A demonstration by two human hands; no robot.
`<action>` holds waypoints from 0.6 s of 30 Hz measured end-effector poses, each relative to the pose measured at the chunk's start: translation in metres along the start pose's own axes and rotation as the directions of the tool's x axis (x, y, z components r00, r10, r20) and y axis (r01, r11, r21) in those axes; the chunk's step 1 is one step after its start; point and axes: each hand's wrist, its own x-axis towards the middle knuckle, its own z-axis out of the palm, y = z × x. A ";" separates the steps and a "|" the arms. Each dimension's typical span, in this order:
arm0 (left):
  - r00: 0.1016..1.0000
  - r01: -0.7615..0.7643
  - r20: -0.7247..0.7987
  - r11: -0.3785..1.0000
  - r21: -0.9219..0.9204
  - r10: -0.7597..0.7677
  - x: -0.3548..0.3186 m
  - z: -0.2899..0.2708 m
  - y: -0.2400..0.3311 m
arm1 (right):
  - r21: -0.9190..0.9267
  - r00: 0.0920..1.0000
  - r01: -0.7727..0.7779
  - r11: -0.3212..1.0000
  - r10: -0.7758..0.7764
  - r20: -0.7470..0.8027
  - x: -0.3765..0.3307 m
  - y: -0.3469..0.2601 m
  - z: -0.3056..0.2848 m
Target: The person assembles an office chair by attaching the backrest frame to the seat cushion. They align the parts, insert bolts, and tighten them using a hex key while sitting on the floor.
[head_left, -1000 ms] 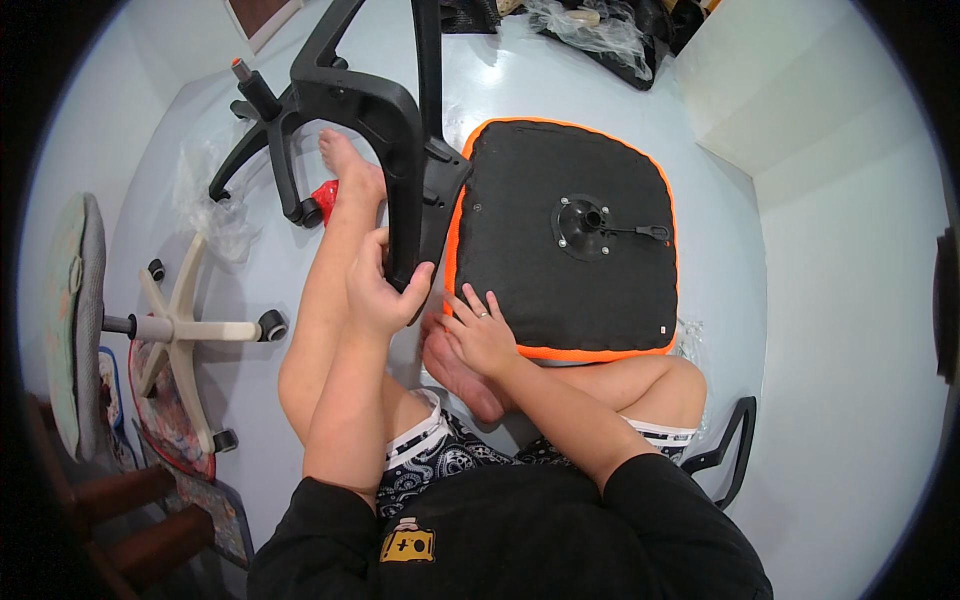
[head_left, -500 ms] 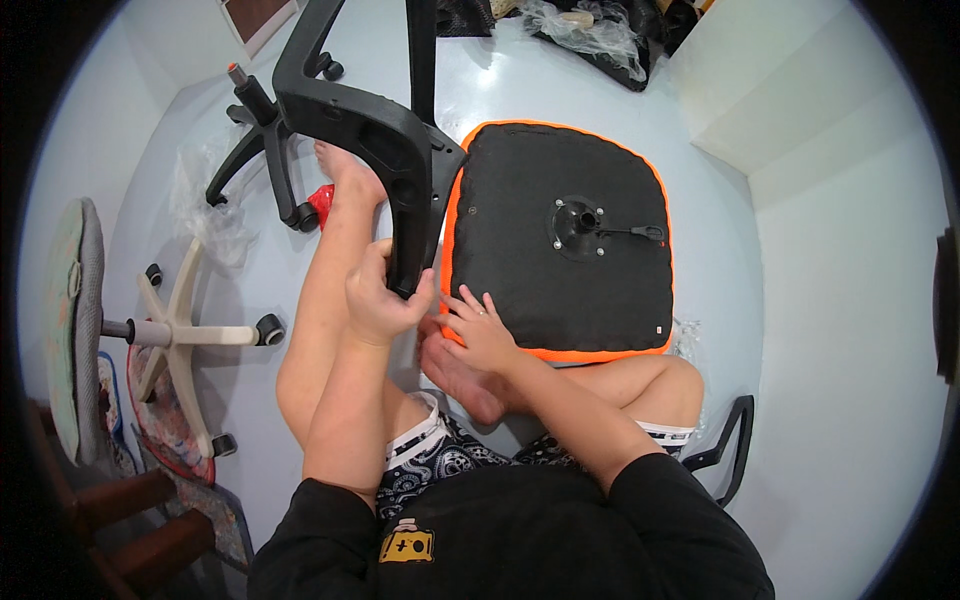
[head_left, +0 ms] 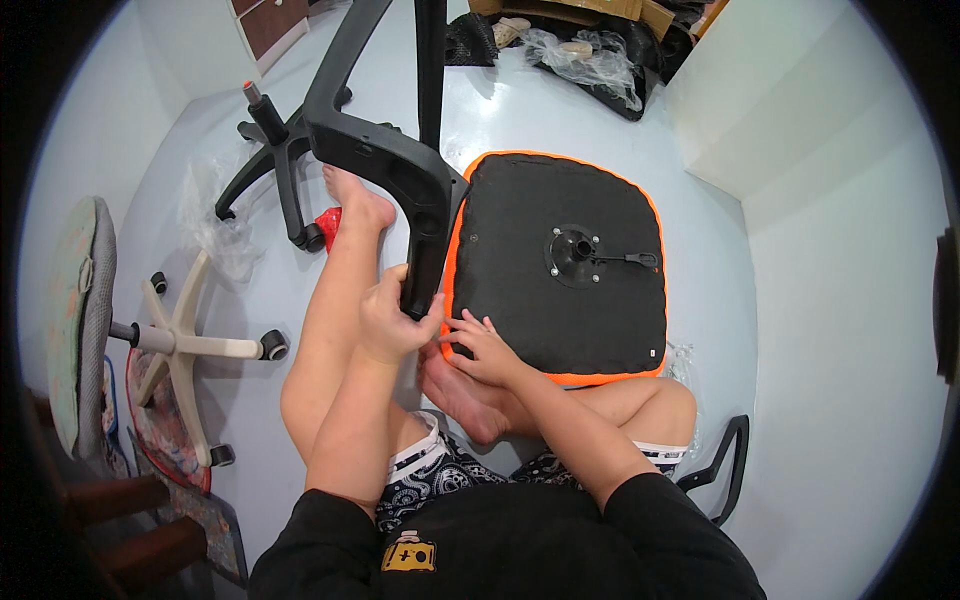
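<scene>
I sit on the floor with an upturned chair seat (head_left: 560,270) in front of me, black underneath with an orange rim and a metal mechanism plate (head_left: 578,247) with a lever at its middle. My left hand (head_left: 393,320) is closed around the lower end of a black plastic chair bracket (head_left: 385,160) that stands tilted against the seat's left edge. My right hand (head_left: 480,345) rests with spread fingers on the seat's near left corner, holding nothing. My left leg stretches out beside the bracket.
A black five-star base (head_left: 275,170) with a gas cylinder lies at the far left. A tipped white-based chair (head_left: 180,340) lies to my left. A black armrest (head_left: 725,465) lies at my right. Plastic bags and cardboard (head_left: 590,45) are at the back, a white wall on the right.
The black bracket has tilted further up and away, its upper part now leaving the top of the picture. My left hand stays closed on it; my right hand stays on the seat corner.
</scene>
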 end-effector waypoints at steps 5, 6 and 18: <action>0.997 0.064 -0.023 0.982 -0.175 -0.069 -0.001 -0.002 0.004 | 0.210 0.987 -0.156 0.965 0.160 -0.002 0.005 -0.003 -0.003; 0.998 0.045 -0.032 0.979 -0.199 -0.052 0.002 -0.004 0.008 | 0.485 0.966 -0.210 0.849 0.256 -0.030 0.010 -0.008 -0.007; 0.974 -0.030 0.215 0.980 -0.197 0.073 -0.003 0.001 0.030 | 0.982 0.885 0.169 -0.084 0.452 -0.113 0.033 -0.063 -0.068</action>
